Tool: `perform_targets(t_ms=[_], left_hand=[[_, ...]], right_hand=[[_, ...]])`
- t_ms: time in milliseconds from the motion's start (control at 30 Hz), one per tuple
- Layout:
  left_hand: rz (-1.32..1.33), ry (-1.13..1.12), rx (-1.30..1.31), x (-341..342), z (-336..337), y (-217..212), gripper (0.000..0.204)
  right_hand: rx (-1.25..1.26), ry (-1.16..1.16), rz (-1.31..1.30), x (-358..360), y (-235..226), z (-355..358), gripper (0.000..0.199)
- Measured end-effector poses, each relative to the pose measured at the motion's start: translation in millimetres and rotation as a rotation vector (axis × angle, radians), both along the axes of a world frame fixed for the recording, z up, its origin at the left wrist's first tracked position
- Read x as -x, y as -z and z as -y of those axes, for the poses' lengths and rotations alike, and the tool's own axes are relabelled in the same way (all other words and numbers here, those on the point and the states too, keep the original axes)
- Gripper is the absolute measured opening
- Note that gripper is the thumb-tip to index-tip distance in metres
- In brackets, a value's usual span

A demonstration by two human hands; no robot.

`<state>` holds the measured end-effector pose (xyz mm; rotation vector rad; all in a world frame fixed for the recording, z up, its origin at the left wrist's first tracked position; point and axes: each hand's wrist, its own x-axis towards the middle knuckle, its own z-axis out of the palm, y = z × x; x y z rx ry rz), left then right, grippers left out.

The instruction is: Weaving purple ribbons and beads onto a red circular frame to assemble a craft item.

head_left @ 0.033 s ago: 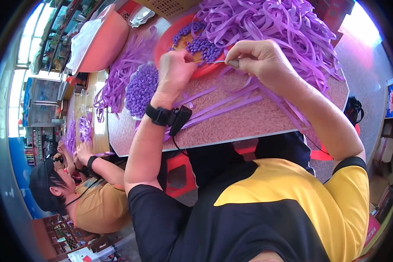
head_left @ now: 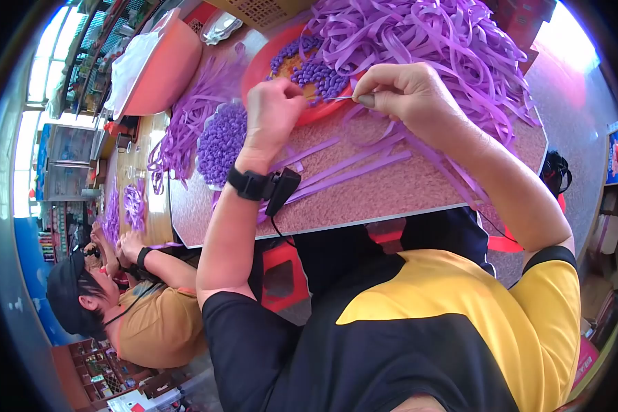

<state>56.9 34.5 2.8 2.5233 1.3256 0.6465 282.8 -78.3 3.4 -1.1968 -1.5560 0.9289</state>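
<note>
Speckled and pinkish, the surface (head_left: 391, 189) fills the middle of my view, and I place everything else against it. On its far half lies a big heap of purple strips (head_left: 432, 34), with loose strips (head_left: 350, 165) trailing from it toward the near edge. Left of that heap sits a red tray (head_left: 264, 65) holding small purple folded pieces (head_left: 309, 69), and left of the tray a clear dish (head_left: 220, 141) is piled with more of the same purple pieces. Beyond the surface's left end I see a second table with an orange basin (head_left: 161, 65) and more purple strips.

At the near left corner of the surface, lower in my view, another person (head_left: 117, 302) in a dark cap and tan shirt sits with both hands close together over something I cannot make out.

Over the middle of the surface, my left hand (head_left: 271, 110) is closed in a loose fist, a black wristband (head_left: 250, 184) on its wrist; what it grips is hidden. My right hand (head_left: 405, 93) is pinched shut on a thin pale sliver (head_left: 340, 98) that points left toward the other hand, just above the tray's near rim. A purple strip also runs under that hand toward the surface's right edge.
</note>
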Motion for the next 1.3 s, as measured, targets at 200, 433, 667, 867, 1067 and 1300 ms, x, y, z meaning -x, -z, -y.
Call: perform_targets(t_ms=[200,433,667,867,1067,1300], left_hand=[[0.873,0.016,0.731,2,23,-19,0.017],[1.291,0.206,1.120,-7,52,-7,0.021],[1.364,0.231,1.177,-16,54,5,0.018],[1.344,0.231,1.079,-17,57,8,0.015],[1.288,0.184,0.986,-22,65,9,0.017],[1.264,0.181,0.843,-19,71,9,0.016]], right_hand=[[-0.056,0.030,0.080,-4,3,0,0.012],[-0.116,0.061,0.091,1,0,3,0.012],[-0.107,0.110,0.138,3,2,0,0.013],[-0.109,0.127,0.196,3,1,1,0.014],[-0.111,0.113,0.250,3,3,0,0.013],[-0.196,0.082,0.258,7,6,0,0.016]])
